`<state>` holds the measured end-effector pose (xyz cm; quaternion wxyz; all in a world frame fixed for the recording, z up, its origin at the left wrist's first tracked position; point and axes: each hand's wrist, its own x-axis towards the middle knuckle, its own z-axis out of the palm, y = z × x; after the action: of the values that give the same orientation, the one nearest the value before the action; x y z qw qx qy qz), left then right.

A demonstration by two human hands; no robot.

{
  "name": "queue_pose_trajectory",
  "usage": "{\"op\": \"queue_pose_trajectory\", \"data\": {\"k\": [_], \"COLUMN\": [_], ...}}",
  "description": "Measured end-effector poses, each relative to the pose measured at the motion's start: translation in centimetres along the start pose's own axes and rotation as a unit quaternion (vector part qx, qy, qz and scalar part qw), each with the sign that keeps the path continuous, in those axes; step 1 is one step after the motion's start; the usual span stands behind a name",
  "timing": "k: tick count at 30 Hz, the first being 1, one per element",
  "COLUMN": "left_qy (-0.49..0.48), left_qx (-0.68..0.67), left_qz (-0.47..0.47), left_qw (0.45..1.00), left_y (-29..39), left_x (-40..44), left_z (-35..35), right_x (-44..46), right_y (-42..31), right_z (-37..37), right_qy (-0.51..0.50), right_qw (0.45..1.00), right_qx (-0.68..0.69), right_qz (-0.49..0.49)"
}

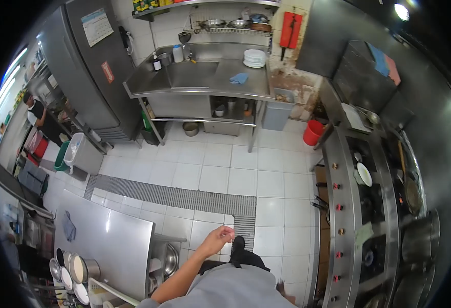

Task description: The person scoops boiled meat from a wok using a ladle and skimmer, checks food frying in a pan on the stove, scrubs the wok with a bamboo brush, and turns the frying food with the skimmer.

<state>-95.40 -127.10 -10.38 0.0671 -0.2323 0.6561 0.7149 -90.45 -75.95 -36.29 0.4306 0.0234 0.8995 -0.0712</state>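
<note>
My left hand (219, 240) is out in front of my body, above the tiled floor and beside my dark shoe (238, 245). Its fingers are loosely bent and a little apart, and no object shows in them. It touches no surface. Only a small, dark part of my right hand (286, 293) shows at my right side, low in the view; its fingers are hidden behind my grey shirt (235, 287). Nearest to my left hand is the steel table (117, 220) on the left, with a grey-blue cloth (69, 226) on it.
A sink counter (184, 74) with stacked plates (254, 58) and a blue cloth (239, 78) stands ahead. Right: a stove (359, 205) with a white dish (364, 174), and a red bucket (313, 132). Left: a fridge (87, 66), bins (84, 154), another person (40, 115). A floor drain (174, 194) crosses the tiles.
</note>
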Motion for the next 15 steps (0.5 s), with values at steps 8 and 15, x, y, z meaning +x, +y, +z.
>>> {"op": "queue_pose_trajectory", "data": {"k": [8, 15], "left_qy": [0.138, 0.155], "left_qx": [-0.107, -0.195], "left_qz": [-0.017, 0.057], "left_qw": [0.985, 0.967], "left_y": [5.1, 14.7], "left_x": [9.4, 26.7], "left_z": [-8.1, -13.8], "right_x": [14.4, 5.9], "right_y": [-34.8, -68.6], "right_z": [-30.3, -37.9], "right_qy": [0.283, 0.193], "right_qw": [0.926, 0.770], "right_qx": [0.175, 0.362], "right_qz": [-0.177, -0.489]}}
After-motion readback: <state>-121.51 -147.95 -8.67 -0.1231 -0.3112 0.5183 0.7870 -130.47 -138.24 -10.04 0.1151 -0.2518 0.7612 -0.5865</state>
